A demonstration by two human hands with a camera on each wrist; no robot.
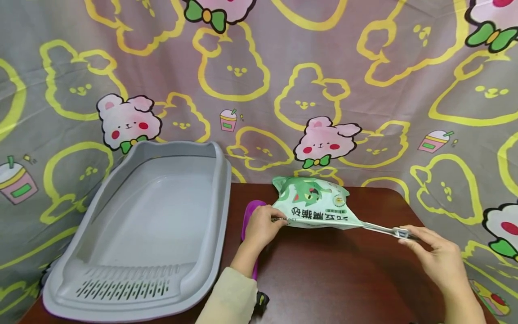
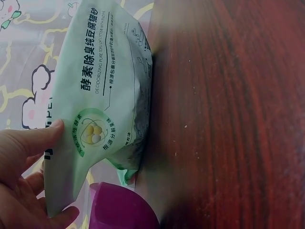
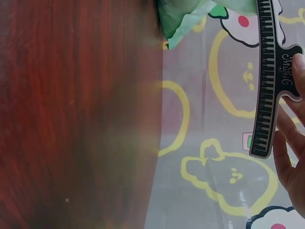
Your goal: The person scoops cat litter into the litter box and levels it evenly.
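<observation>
A pale green bag of tofu cat litter (image 1: 313, 200) lies on the brown table, its printed cat upside down to me. My left hand (image 1: 261, 227) pinches the left end of the bag's top edge; in the left wrist view its thumb and fingers (image 2: 35, 138) lie along that edge. My right hand (image 1: 439, 256) holds a long sealing clip (image 1: 382, 228) by its handle. Piano keys are printed on the clip (image 3: 266, 95). Its far end meets the bag's right corner; whether it grips the bag I cannot tell. A purple scoop (image 1: 252, 213) is partly behind my left hand.
A large grey litter box (image 1: 224, 216) with a slotted front step stands left of the bag. A black object (image 1: 261, 300) lies beside my left sleeve. Patterned cloth (image 1: 259, 112) hangs behind the table (image 1: 323, 274) and at both sides.
</observation>
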